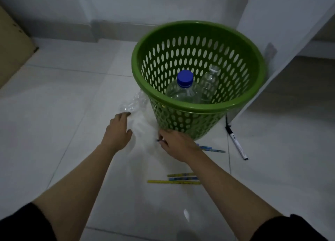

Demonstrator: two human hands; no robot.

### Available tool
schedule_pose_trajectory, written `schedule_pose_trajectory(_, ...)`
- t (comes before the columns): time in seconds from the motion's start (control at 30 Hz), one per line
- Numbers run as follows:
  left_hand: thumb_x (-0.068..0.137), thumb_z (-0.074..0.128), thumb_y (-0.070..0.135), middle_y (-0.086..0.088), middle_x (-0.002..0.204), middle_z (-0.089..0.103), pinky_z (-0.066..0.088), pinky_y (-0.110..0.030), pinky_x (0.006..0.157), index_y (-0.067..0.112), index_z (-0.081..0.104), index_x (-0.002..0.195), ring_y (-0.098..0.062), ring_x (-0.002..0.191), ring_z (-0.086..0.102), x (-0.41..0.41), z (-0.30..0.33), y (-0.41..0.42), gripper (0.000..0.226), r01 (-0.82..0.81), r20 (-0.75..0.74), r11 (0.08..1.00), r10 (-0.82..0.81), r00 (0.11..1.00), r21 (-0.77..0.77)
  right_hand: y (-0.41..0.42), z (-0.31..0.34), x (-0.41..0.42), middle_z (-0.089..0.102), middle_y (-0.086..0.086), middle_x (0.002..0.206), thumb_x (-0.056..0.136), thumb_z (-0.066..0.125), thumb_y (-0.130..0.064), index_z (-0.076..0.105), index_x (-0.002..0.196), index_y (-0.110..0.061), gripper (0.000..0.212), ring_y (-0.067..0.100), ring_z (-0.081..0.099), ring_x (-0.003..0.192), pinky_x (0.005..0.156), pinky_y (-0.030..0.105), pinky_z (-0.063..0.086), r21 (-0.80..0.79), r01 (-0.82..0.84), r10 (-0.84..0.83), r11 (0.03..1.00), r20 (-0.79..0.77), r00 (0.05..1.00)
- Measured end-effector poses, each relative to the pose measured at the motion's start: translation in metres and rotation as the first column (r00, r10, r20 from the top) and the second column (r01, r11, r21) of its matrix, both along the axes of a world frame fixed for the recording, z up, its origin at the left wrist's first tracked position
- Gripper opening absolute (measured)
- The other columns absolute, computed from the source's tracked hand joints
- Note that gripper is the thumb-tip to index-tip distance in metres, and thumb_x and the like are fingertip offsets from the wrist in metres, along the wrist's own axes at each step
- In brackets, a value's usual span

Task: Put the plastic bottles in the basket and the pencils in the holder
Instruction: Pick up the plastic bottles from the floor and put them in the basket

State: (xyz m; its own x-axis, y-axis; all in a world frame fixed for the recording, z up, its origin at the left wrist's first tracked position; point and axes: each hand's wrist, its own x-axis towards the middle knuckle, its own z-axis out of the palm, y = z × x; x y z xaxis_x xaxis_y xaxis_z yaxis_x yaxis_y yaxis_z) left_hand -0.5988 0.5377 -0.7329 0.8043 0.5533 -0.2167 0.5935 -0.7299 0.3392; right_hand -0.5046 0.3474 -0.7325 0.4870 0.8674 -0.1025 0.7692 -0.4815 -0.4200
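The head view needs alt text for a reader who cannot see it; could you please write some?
Two bare hands, left and right, reach for a clear bottle on the floor beside a green basket holding two bottles. Pencils and a marker lie nearby.

Pretty dim and bluish, soft motion blur all over, small glare spot on floor [186, 214], wide-angle bending at edges.
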Motion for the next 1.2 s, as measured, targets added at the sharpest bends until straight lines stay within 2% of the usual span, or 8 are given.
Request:
schedule_pose_trajectory(0.27, 0.087, 0.057, 0.014, -0.018, 0.153, 0.027, 0.034, -0.05, 0.108, 0.012, 0.019, 0.15, -0.042, 0.133, 0.034, 0.009, -0.016, 0.048, 0.074, -0.02, 0.119, 1.0, 0.021, 0.993, -0.009, 0.026, -0.036, -0.01, 0.052, 0.008, 0.115, 0.098, 0.041, -0.024, 0.05, 0.112, -0.012, 0.02, 0.025, 0.054, 0.102, 0.071, 0.032, 0.04, -0.117, -0.052, 0.052, 0.992, 0.001, 0.999)
schedule_pose_trajectory(0.47, 0.089, 0.056, 0.025, -0.012, 0.162, -0.001, 0.015, -0.05, 0.12, 0.015, -0.001, 0.152, -0.039, 0.148, 0.003, 0.028, -0.039, 0.047, 0.086, 0.158, -0.174, 0.984, -0.141, 0.975, 0.086, 0.03, -0.047, -0.012, 0.05, 0.008, 0.117, 0.097, 0.043, -0.023, 0.052, 0.113, -0.011, 0.022, 0.025, 0.052, 0.104, 0.072, 0.028, 0.03, -0.067, -0.08, 0.082, 0.995, 0.023, 0.996)
schedule_pose_trajectory(0.57, 0.09, 0.054, 0.027, -0.01, 0.162, 0.003, 0.008, -0.052, 0.12, 0.017, -0.005, 0.152, -0.038, 0.148, -0.004, 0.03, -0.048, 0.048, 0.086, 0.18, -0.286, 0.981, -0.151, 0.946, 0.078, 0.028, -0.049, -0.013, 0.05, 0.008, 0.117, 0.097, 0.043, -0.024, 0.051, 0.114, -0.012, 0.022, 0.025, 0.051, 0.105, 0.072, 0.029, 0.034, -0.054, -0.08, 0.082, 0.995, 0.024, 0.996)
schedule_pose_trajectory(0.7, 0.088, 0.053, 0.029, -0.015, 0.143, 0.04, 0.023, -0.047, 0.117, 0.013, 0.024, 0.146, -0.036, 0.138, 0.029, 0.028, -0.047, 0.044, 0.067, 0.218, -0.304, 0.954, -0.15, 0.941, 0.205, 0.022, -0.048, -0.013, 0.049, 0.006, 0.118, 0.098, 0.042, -0.025, 0.05, 0.114, -0.014, 0.022, 0.023, 0.051, 0.107, 0.073, 0.03, 0.035, -0.074, -0.078, 0.08, 0.994, 0.022, 0.997)
schedule_pose_trajectory(0.8, 0.089, 0.05, 0.029, -0.01, 0.118, 0.059, 0.042, -0.038, 0.095, 0.012, 0.051, 0.121, -0.03, 0.107, 0.057, 0.026, -0.039, 0.036, 0.036, 0.239, -0.245, 0.945, -0.183, 0.952, 0.225, 0.021, -0.043, -0.011, 0.049, 0.006, 0.117, 0.098, 0.042, -0.025, 0.049, 0.114, -0.014, 0.021, 0.023, 0.051, 0.107, 0.076, 0.032, 0.041, -0.08, -0.071, 0.072, 0.994, 0.01, 0.997)
schedule_pose_trajectory(0.93, 0.084, 0.061, 0.038, -0.011, 0.118, 0.049, 0.045, -0.038, 0.077, 0.008, 0.06, 0.105, -0.03, 0.106, 0.053, 0.018, -0.041, 0.023, 0.036, 0.187, -0.229, 0.952, -0.131, 0.964, 0.244, 0.022, -0.037, -0.011, 0.05, 0.006, 0.115, 0.097, 0.043, -0.025, 0.049, 0.112, -0.014, 0.02, 0.024, 0.053, 0.104, 0.071, 0.033, 0.042, -0.064, -0.055, 0.055, 0.996, 0.005, 0.998)
schedule_pose_trajectory(1.07, 0.078, 0.07, 0.04, -0.013, 0.124, 0.037, 0.046, -0.039, 0.068, 0.004, 0.054, 0.11, -0.034, 0.101, 0.055, 0.014, -0.04, 0.015, 0.051, 0.042, -0.198, 0.987, -0.011, 0.98, 0.152, 0.023, -0.034, -0.015, 0.05, 0.007, 0.115, 0.097, 0.043, -0.026, 0.05, 0.111, -0.014, 0.02, 0.025, 0.053, 0.102, 0.071, 0.03, 0.037, -0.047, -0.06, 0.061, 0.997, 0.012, 0.998)
schedule_pose_trajectory(1.2, 0.075, 0.073, 0.013, -0.016, 0.129, 0.034, 0.044, -0.037, 0.063, 0.007, 0.039, 0.121, -0.038, 0.092, 0.062, 0.01, -0.035, 0.006, 0.057, -0.065, -0.187, 0.994, 0.081, 0.979, 0.089, 0.024, -0.027, -0.018, 0.051, 0.007, 0.117, 0.097, 0.044, -0.025, 0.051, 0.114, -0.014, 0.021, 0.026, 0.054, 0.104, 0.074, 0.03, 0.039, -0.029, -0.064, 0.064, 0.998, 0.002, 0.998)
